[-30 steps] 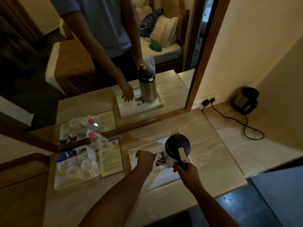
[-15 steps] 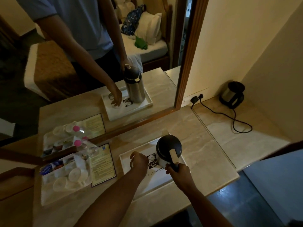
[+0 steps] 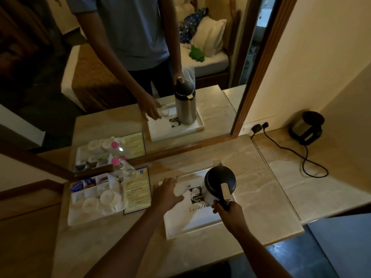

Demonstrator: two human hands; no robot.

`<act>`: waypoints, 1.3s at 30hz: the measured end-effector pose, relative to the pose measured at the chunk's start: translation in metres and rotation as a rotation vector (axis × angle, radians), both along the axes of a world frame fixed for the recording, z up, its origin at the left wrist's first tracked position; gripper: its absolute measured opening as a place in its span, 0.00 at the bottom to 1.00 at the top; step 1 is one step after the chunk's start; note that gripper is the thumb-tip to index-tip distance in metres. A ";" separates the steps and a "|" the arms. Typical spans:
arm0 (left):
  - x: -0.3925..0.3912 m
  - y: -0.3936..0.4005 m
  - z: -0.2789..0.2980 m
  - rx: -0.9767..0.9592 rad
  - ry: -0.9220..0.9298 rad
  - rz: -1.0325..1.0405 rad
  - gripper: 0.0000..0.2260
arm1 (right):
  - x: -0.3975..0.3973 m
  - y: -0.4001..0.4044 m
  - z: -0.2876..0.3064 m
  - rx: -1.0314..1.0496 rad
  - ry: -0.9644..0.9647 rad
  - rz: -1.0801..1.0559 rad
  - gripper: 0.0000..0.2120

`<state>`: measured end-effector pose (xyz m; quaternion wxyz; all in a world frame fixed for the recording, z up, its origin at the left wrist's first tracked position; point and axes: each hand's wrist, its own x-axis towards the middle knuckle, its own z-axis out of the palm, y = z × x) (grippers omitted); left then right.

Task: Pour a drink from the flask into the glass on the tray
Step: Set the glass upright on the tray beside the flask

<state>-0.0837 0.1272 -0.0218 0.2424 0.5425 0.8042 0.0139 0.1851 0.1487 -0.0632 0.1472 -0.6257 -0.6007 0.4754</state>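
While the room stays dim, a person stands at a marble counter (image 3: 261, 173) below a wide mirror (image 3: 140, 77), both bare arms reaching over a white tray (image 3: 200, 221). The flask (image 3: 219, 182) stands upright at the tray's 1 o'clock corner, its dark domed lid facing up and a pale lever on top. The right hand (image 3: 228, 214) comes in from 5 o'clock and wraps the flask's dark handle, fingers curled tight around it, thumb pressed along the side. The left hand (image 3: 165, 194) rests at the tray's 10 o'clock corner, fingers loosely bent over the glass (image 3: 181, 187); the glass is clear and blurred, so I cannot tell whether the fingertips actually close on it or only rest against it. Between glass and flask lies a dark printed logo (image 3: 196, 195) on the tray's floor.

At 9 o'clock from the tray sits a printed card (image 3: 137, 190), and beyond it a second tray (image 3: 80, 217) with white cups (image 3: 106, 196), sachets and a water bottle (image 3: 122, 167) with a pink cap. Far off at 2 o'clock a kettle (image 3: 306, 127) stands by the wall, its cord (image 3: 307, 157) looping across the counter to a socket.
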 end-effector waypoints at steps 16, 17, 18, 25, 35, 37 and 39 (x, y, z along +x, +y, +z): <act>0.036 -0.050 -0.037 0.300 -0.499 0.507 0.31 | 0.000 -0.002 0.001 0.037 0.182 -0.052 0.15; 0.037 -0.050 -0.038 0.297 -0.500 0.514 0.32 | 0.000 -0.003 0.002 0.032 0.210 -0.063 0.14; 0.037 -0.050 -0.040 0.294 -0.497 0.518 0.32 | -0.001 -0.004 0.003 0.027 0.235 -0.074 0.15; 0.039 -0.054 -0.049 0.289 -0.469 0.542 0.33 | -0.004 -0.007 0.000 -0.040 0.391 -0.241 0.18; 0.037 -0.058 -0.062 0.264 -0.518 0.552 0.40 | -0.006 -0.008 -0.013 -0.058 0.459 -0.252 0.17; 0.036 -0.066 -0.062 0.255 -0.551 0.571 0.46 | -0.005 -0.006 -0.014 -0.041 0.424 -0.270 0.17; 0.037 -0.077 -0.063 0.257 -0.549 0.585 0.47 | 0.002 -0.001 -0.015 -0.012 0.391 -0.271 0.17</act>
